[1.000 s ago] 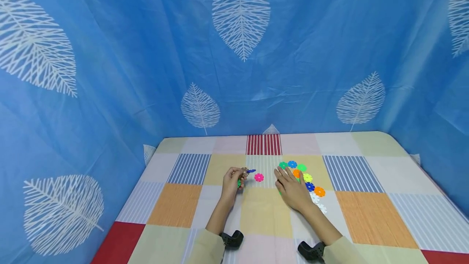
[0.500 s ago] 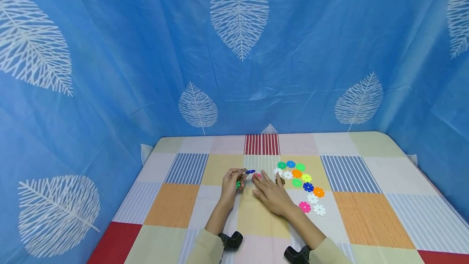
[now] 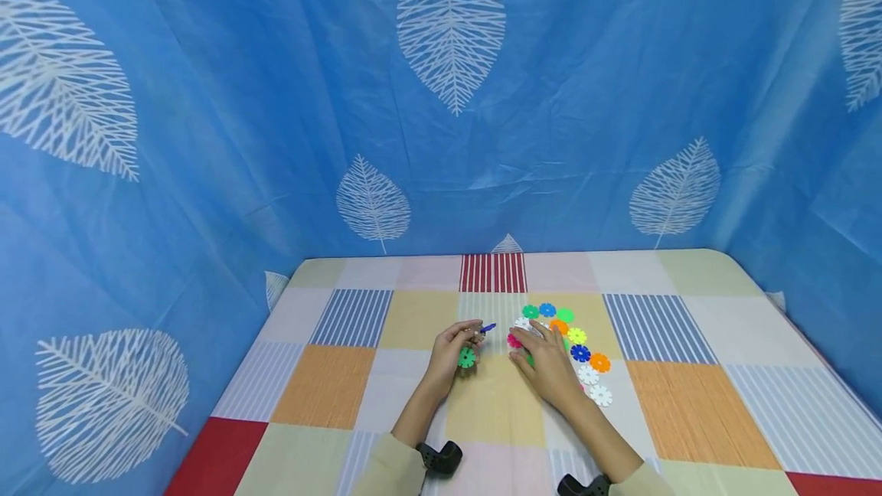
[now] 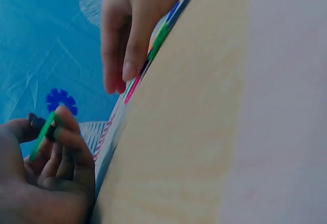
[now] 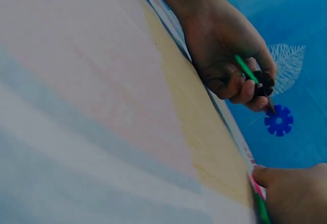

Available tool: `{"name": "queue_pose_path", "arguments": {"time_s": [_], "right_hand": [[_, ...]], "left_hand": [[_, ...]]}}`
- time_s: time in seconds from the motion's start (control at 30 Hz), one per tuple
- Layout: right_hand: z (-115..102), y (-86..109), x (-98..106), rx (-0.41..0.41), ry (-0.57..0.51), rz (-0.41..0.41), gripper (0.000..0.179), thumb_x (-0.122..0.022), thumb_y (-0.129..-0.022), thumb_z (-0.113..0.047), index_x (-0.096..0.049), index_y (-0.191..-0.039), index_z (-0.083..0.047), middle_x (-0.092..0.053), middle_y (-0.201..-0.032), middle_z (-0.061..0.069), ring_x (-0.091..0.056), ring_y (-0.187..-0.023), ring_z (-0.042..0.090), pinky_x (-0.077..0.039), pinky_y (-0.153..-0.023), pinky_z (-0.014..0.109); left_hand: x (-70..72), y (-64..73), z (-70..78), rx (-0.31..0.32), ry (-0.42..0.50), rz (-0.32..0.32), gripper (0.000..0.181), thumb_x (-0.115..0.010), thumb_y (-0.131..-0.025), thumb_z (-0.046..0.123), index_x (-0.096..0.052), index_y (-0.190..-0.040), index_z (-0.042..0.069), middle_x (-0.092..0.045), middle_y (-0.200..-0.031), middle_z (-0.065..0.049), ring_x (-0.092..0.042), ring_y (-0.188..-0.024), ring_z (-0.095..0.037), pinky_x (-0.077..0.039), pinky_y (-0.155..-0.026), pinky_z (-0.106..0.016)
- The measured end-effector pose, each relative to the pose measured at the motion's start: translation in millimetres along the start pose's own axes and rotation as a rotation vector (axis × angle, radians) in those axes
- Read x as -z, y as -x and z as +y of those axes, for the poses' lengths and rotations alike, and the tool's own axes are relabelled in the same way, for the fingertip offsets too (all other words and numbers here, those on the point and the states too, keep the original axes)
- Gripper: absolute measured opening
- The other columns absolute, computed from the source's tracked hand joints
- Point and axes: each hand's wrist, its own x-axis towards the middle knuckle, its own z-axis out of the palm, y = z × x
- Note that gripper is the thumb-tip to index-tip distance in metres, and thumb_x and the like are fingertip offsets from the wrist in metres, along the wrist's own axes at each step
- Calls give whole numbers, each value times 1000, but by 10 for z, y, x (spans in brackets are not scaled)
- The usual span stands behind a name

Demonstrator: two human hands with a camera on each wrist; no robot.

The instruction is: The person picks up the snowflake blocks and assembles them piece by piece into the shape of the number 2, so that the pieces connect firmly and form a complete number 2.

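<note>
My left hand (image 3: 444, 362) holds a small joined piece made of notched plastic discs. Its green disc (image 3: 466, 358) faces up toward the head view. A blue disc (image 5: 279, 121) sticks out beyond the fingertips, and a dark disc (image 5: 264, 82) sits between the two in the right wrist view. My right hand (image 3: 551, 370) is over the left side of a spread of loose discs, fingers extended downward. Right at its fingertips lies a pink disc (image 3: 513, 341). The hand hides several discs beneath it.
Around the right hand lie more loose discs: teal (image 3: 530, 311), yellow (image 3: 576, 336), dark blue (image 3: 580, 353), orange (image 3: 600, 362) and white (image 3: 601, 395). A patchwork cloth (image 3: 496, 412) covers the table. Behind it hangs a blue leaf-print curtain (image 3: 551, 136).
My right hand reached left to the lone pink disc, then slid it right to the other discs. The left hand shifted slightly right and turned, showing more of the green disc.
</note>
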Motion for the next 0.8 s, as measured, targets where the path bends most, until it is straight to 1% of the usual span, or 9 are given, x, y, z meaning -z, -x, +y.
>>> {"name": "queue_pose_path", "arguments": {"time_s": [0.07,0.17,0.27,0.37,0.47,0.57,0.67,0.73,0.8], "right_hand": [[29,-2,-19,1,24,31,40,-71,-81,-18,-62,-117,-3,-60,-119,13,-43,-120,38,-23,-99,63],[55,-4,-39,10,53,47,39,-70,-80,-18,-63,-116,-2,-58,-121,15,-43,-119,40,-27,-98,62],[62,-12,-41,34,46,60,34,-71,-80,-17,-66,-110,-3,-59,-119,16,-42,-118,42,-28,-97,60],[58,-22,-32,44,9,85,28,-74,-77,-17,-68,-100,-3,-60,-110,16,-44,-115,41,-30,-98,57],[39,-25,-23,22,-47,103,27,-78,-72,-17,-67,-93,-6,-60,-98,10,-49,-102,33,-37,-92,48],[-2,-30,-19,-35,-188,103,28,-80,-70,-10,-63,-92,-8,-61,-84,1,-54,-80,19,-45,-75,34],[-59,-49,-13,-142,-445,99,27,-77,-72,-3,-61,-93,-8,-63,-75,0,-56,-65,11,-49,-60,24],[-91,-69,-5,-241,-643,104,23,-73,-76,-1,-61,-95,-5,-64,-74,5,-60,-60,14,-52,-55,25],[-113,-87,7,-342,-808,123,19,-69,-80,-1,-62,-97,-1,-64,-74,12,-62,-61,19,-54,-55,28]], "left_hand": [[-24,13,-18,-19,-40,-33,28,-44,-93,2,-57,-114,-9,-63,-89,-12,-59,-74,-15,-51,-61,-23],[-48,23,-33,-39,-67,-33,25,-44,-92,1,-57,-111,-10,-63,-89,-11,-60,-77,-15,-50,-66,-23],[-61,30,-41,-27,-56,-20,22,-46,-92,4,-56,-107,-8,-62,-84,-10,-59,-68,-14,-50,-60,-22],[-69,40,-45,-11,-47,-22,19,-47,-92,6,-55,-103,-6,-61,-77,-10,-57,-60,-14,-48,-54,-21],[-69,42,-58,-18,-56,-23,18,-47,-92,8,-55,-100,-6,-60,-73,-8,-56,-60,-12,-46,-53,-20],[-62,42,-67,-26,-51,-18,18,-47,-91,8,-55,-99,-6,-59,-71,-6,-56,-60,-12,-45,-52,-19],[-50,39,-72,-23,-39,-16,17,-49,-91,7,-55,-99,-6,-58,-69,-6,-54,-56,-11,-44,-49,-19],[-44,37,-71,-17,-38,-19,16,-50,-91,7,-56,-99,-6,-59,-68,-7,-52,-54,-11,-43,-47,-19],[-42,32,-66,-6,-37,-29,15,-51,-92,6,-57,-98,-7,-59,-67,-8,-51,-53,-11,-42,-46,-19]]}}
